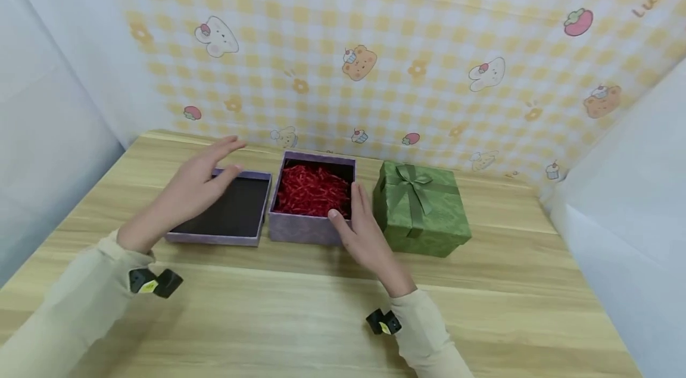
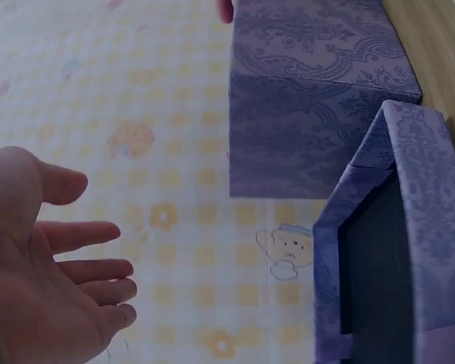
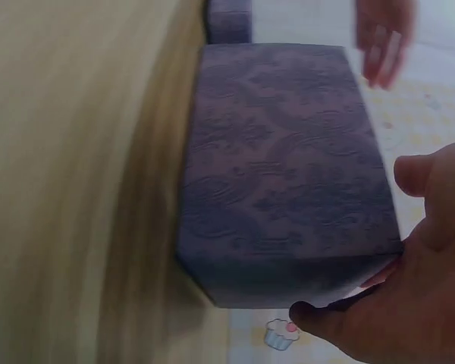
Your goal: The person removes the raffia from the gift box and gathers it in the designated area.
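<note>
My right hand (image 1: 367, 238) is at the purple box (image 1: 305, 230), left of the green box (image 1: 429, 217) on the table (image 1: 321, 318).
My right fingers lie straight along the wall facing the green box, thumb apart by the near rim, nothing clamped; my left hand (image 1: 195, 184), farther left of the green box, hangs by the lid (image 1: 236, 211), thumb and fingers apart, holding nothing. I judge the purple box light and stiff, its embossed covering not slippery, its red paper shreds (image 1: 313, 187) soft; opposite outer walls seem the best hold. Its mouth points up; the near wall runs longest left to right.
</note>
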### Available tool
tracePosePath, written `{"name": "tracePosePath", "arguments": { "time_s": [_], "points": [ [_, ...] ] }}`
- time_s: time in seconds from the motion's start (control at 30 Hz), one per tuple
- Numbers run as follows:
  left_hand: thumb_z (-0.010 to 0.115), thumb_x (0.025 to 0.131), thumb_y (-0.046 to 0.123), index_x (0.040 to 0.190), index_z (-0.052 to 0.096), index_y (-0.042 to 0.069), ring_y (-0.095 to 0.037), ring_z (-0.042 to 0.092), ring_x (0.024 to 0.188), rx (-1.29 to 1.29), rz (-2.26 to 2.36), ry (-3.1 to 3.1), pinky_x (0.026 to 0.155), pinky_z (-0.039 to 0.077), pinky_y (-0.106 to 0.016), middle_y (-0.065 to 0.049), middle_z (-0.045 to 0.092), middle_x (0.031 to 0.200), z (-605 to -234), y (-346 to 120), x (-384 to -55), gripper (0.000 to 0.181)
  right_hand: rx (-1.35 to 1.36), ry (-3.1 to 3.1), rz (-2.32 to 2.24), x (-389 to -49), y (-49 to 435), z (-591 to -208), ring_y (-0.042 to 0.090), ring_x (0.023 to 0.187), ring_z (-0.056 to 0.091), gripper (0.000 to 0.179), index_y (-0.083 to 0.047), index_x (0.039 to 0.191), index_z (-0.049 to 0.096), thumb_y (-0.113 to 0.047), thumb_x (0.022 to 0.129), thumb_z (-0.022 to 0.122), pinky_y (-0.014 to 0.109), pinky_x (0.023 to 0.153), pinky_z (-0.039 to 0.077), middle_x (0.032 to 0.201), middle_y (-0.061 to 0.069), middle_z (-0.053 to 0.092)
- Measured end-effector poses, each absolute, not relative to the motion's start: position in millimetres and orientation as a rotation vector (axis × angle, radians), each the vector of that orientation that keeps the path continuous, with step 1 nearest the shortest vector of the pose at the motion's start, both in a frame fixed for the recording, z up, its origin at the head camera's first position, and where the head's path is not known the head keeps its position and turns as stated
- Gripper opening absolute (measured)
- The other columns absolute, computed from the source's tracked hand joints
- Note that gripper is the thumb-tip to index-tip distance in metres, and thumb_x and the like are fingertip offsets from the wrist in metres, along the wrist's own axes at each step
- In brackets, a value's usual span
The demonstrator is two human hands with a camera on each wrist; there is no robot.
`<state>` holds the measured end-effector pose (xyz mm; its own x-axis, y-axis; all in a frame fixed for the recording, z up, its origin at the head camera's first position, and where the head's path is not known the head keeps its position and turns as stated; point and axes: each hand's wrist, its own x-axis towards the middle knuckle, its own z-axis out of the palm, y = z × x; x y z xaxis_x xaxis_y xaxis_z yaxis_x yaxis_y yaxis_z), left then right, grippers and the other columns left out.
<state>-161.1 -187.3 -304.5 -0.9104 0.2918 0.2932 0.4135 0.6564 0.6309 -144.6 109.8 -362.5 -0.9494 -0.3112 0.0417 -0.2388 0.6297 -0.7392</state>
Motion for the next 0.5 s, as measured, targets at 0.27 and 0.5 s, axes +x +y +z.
{"name": "tracePosePath", "arguments": {
  "time_s": [0.27,0.5],
  "points": [
    [0.051,0.097,0.029,0.142,0.035,0.000,-0.036,0.016,0.137,-1.009,-0.777,-2.888,0.105,0.020,-0.054,-0.021,0.023,0.148,-296.9,-140.3,-186.9,0.056,-0.450,2.756,-1.155,-146.4,109.2,-365.2,0.024,0.139,0.002,0.077,-0.007,0.148,-0.008,-0.045,0.099,0.037,0.043,0.110,0.015,0.154,0.010,-0.006],
    [0.061,0.091,0.031,0.142,0.035,-0.002,-0.035,0.020,0.136,-1.272,-0.517,-2.980,0.106,0.021,-0.051,-0.021,0.024,0.148,-301.2,-104.7,-206.0,0.065,-0.436,2.752,-1.114,-147.0,107.3,-363.8,0.026,0.139,0.007,0.076,-0.008,0.148,-0.009,-0.045,0.099,0.036,0.045,0.108,0.019,0.153,0.013,-0.002]
  ]
}}
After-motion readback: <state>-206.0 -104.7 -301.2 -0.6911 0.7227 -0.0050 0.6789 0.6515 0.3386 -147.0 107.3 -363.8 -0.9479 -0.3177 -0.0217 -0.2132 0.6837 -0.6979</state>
